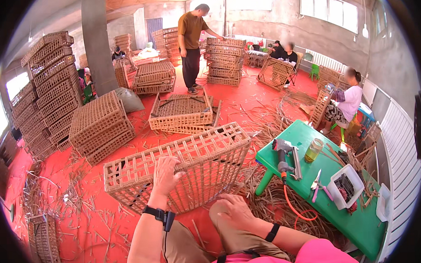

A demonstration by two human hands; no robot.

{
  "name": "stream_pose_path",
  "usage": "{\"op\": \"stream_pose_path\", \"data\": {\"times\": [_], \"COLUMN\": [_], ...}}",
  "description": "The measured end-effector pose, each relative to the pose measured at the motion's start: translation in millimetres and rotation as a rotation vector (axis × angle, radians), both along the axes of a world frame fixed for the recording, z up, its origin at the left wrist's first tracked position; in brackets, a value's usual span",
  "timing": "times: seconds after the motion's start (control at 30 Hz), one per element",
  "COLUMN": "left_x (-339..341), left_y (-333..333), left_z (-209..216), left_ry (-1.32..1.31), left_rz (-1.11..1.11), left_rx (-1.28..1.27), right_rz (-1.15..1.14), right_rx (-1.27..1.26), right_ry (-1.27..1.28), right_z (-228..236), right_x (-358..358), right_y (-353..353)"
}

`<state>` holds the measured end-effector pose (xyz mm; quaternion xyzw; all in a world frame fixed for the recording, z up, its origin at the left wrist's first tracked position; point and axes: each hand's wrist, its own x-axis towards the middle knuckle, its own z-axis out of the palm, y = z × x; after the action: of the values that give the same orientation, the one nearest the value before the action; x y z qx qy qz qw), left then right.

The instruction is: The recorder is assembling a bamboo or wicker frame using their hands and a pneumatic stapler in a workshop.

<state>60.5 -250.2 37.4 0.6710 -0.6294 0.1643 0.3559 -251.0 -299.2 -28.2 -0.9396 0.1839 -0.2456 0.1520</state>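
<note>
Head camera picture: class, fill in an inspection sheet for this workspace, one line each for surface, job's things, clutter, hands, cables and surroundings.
Surface: red floor, strewn with cane scraps.
Job's things: woven crate tilted before the knees.
Clutter: green table with nail gun, jar, pliers, white tray.
Hands: left hand flat on the crate, no grip; right hand resting on knee.
Cables: orange hose from nail gun.
Surroundings: crate stacks, other workers.

I see a red floor (246, 98) strewn with cane scraps, a grey pillar (97, 42) at eleven o'clock, bright windows (329, 9) at one o'clock, a green table (362, 219) at four.
</note>
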Motion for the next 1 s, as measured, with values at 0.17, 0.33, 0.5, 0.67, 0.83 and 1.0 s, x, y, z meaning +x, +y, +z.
{"op": "stream_pose_path", "data": {"times": [0.17,0.33,0.5,0.67,0.83,1.0], "left_x": [-6,-21,-19,-14,-9,-6], "left_y": [4,11,11,4,1,-5], "left_z": [-1,2,-3,-4,-6,-15], "left_ry": [-0.025,-0.133,-0.184,-0.201,-0.206,-0.225], "left_rz": [-0.004,0.064,0.113,0.125,0.141,0.146], "left_rx": [-0.018,0.061,0.042,0.044,0.028,-0.002], "right_rz": [-0.084,-0.136,-0.151,-0.156,-0.155,-0.148], "right_rx": [0.061,0.032,0.025,0.049,0.036,0.042], "right_ry": [-0.011,0.060,0.104,0.108,0.096,0.093], "right_z": [-24,-48,-43,-40,-40,-42], "right_x": [-7,-7,-3,-1,1,-1], "right_y": [2,15,18,21,21,20]}}
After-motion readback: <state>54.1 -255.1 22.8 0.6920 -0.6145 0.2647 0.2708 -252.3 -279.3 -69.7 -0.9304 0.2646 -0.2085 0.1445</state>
